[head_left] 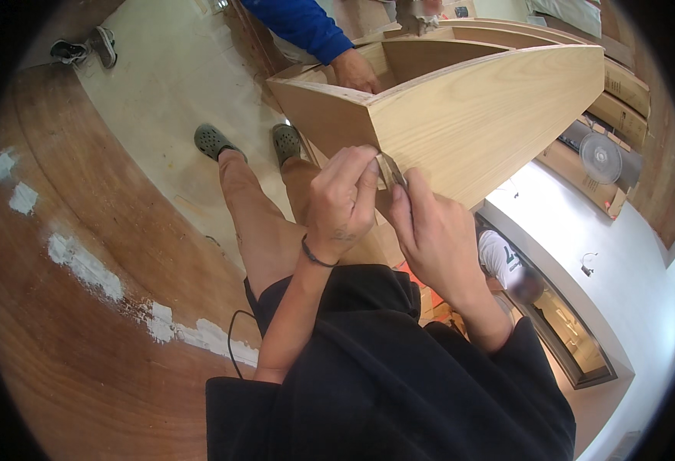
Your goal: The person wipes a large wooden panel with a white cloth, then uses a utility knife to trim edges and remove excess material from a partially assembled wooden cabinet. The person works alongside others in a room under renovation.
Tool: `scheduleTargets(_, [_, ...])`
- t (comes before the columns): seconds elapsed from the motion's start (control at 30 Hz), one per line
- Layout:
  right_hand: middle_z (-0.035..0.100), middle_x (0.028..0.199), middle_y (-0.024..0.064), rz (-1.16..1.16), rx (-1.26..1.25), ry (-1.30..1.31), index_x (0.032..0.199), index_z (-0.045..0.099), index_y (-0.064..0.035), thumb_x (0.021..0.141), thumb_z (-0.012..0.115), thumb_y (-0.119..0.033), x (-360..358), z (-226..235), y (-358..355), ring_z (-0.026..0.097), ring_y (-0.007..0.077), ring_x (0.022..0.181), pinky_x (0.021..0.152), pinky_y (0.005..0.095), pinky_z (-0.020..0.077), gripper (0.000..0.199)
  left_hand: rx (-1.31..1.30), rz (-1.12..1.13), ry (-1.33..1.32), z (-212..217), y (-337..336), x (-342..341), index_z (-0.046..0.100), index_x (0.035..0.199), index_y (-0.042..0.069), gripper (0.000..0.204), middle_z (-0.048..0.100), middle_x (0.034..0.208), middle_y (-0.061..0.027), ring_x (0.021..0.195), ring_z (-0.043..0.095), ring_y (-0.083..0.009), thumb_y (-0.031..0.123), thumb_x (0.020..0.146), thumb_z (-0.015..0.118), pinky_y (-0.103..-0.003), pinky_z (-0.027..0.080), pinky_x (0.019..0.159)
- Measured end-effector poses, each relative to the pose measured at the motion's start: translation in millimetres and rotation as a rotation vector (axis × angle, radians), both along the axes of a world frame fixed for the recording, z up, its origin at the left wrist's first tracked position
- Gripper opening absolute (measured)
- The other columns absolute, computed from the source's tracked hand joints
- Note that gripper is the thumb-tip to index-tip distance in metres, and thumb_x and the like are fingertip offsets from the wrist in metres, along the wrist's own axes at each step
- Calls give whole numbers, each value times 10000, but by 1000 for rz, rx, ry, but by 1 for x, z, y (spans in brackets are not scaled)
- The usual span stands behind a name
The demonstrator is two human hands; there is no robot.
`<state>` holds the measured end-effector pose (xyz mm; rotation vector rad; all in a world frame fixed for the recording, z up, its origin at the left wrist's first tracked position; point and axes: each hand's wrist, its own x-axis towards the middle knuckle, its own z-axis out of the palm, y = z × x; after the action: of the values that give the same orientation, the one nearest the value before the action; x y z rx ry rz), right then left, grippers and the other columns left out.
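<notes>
A pale wooden cabinet [483, 115] with open compartments lies in front of me, and its near lower corner reaches my fingers. My right hand [437, 234] is closed, thumb and fingers pinching a small flat blade-like piece [390, 170] held against that corner. Beside it my left hand [343, 192] is closed too, its fingertips pressed together at the blade's other side and the cabinet edge. What the left fingertips pinch is hidden.
A co-worker's hand [355, 71] in a blue sleeve rests inside the cabinet's left end. A curved wooden panel [122, 369] with white filler patches stands at left. At right are a person in a white shirt [495, 257], a fan [600, 157] and cardboard boxes [618, 92].
</notes>
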<state>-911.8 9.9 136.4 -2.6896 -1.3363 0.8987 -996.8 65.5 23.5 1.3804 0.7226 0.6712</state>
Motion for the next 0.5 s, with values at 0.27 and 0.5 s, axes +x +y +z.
scheduleTargets(0.27, [559,534,175,-2,-33,20,901,444,-32,949,522,-173,2,-2,-1,591,376,495,459,466,459,168,24,-8,-22,-2,2,0,577,934,-24,54,564,755,-165,686,569,-337,1,887,568,-402,449,611])
scheduleTargets(0.5, [566,545,194,-5,-79,46,916,451,-26,952,511,-181,3,1,4,600,389,511,470,472,468,171,30,-25,-33,-4,2,-1,574,931,-29,53,553,747,-165,677,555,-337,-6,883,566,-402,443,612])
